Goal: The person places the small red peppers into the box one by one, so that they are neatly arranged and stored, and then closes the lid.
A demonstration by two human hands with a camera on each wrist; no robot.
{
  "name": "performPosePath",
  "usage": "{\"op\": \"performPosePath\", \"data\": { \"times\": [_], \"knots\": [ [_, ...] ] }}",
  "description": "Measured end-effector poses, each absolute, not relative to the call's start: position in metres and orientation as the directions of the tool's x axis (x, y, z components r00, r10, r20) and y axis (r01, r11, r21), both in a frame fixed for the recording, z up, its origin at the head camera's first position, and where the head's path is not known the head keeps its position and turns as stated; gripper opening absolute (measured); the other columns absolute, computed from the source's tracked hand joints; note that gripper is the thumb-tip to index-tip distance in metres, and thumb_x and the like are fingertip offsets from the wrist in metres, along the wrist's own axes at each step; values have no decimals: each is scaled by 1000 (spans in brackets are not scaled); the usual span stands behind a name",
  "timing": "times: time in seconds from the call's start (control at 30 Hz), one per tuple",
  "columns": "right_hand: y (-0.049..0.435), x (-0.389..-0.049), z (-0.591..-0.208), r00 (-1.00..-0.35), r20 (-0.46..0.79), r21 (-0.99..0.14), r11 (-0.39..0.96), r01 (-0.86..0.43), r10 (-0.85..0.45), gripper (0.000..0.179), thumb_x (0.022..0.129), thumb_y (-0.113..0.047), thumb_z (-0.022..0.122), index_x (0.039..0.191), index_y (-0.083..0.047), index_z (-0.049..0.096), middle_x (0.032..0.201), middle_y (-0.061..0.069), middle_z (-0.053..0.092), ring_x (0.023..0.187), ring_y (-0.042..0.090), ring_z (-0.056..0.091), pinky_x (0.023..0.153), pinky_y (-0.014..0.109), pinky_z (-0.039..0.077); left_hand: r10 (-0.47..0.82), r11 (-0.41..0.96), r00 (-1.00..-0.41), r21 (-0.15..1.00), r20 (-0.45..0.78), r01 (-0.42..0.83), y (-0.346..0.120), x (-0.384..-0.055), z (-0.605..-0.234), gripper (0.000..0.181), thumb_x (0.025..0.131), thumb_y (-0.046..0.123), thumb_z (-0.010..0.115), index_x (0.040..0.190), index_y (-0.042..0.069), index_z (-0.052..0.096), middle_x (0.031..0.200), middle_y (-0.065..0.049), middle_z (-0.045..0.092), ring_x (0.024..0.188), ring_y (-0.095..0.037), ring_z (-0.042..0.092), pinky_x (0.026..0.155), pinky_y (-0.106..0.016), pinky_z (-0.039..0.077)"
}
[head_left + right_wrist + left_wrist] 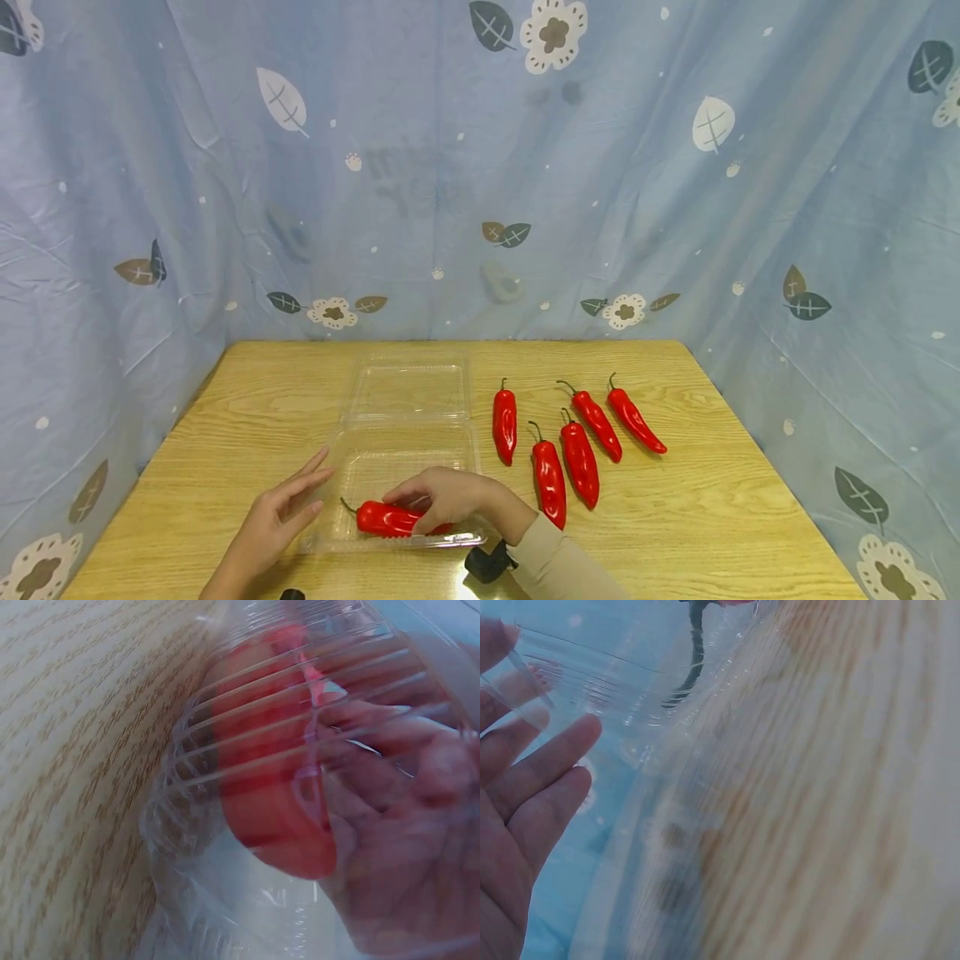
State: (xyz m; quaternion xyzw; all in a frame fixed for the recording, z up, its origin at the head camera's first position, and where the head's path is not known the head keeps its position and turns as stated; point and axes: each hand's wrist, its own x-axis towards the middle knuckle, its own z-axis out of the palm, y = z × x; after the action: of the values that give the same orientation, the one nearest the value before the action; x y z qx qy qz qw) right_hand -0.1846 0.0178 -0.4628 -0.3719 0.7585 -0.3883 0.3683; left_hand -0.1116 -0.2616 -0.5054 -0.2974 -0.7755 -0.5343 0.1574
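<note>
A clear plastic clamshell box (382,468) lies with its lid (408,390) folded back toward the far side. Inside the near tray, along the front wall, is a red pepper (381,518) with its green stem pointing left. My right hand (453,493) reaches in from the right and grips the pepper's body between thumb and fingers. The right wrist view shows this pepper (262,765) through the ribbed wall. Beside the box's left edge my left hand (272,518) holds nothing, its fingers extended and spread. In the left wrist view the pepper's stem (695,652) shows through the plastic.
Several red peppers lie right of the box: one (505,425) nearest it, another (550,483) by the right forearm, and one (633,418) farthest right. A patterned blue curtain (420,183) surrounds the wooden table (697,500) at the back and sides.
</note>
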Motion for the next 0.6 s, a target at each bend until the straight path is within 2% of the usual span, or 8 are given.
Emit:
{"op": "performPosePath", "data": {
  "times": [0.23,0.43,0.6],
  "knots": [
    [19,-184,-461,-472,-227,-845,413,-340,-852,52,81,-2,70,131,-7,57,128,2,62,110,6,60,93,15,47,292,266,-776,732,560,628,-261,-111,-504,41,84,-20,53,125,-17,50,151,-17,32,132,3,39,101,-7,38],
    [19,-181,-460,-528,-185,-853,403,-333,-829,51,85,-10,70,134,-6,54,133,4,59,117,13,58,96,18,48,291,265,-783,740,550,619,-261,-110,-502,40,85,-19,53,125,-17,50,151,-17,33,131,4,38,101,-7,37],
    [19,-181,-461,-576,-103,-875,349,-336,-811,53,87,-13,68,136,-5,50,138,6,54,124,16,53,102,21,45,292,263,-779,737,554,623,-260,-110,-501,41,84,-20,53,124,-17,50,151,-16,33,132,4,38,102,-8,37]
  ]
}}
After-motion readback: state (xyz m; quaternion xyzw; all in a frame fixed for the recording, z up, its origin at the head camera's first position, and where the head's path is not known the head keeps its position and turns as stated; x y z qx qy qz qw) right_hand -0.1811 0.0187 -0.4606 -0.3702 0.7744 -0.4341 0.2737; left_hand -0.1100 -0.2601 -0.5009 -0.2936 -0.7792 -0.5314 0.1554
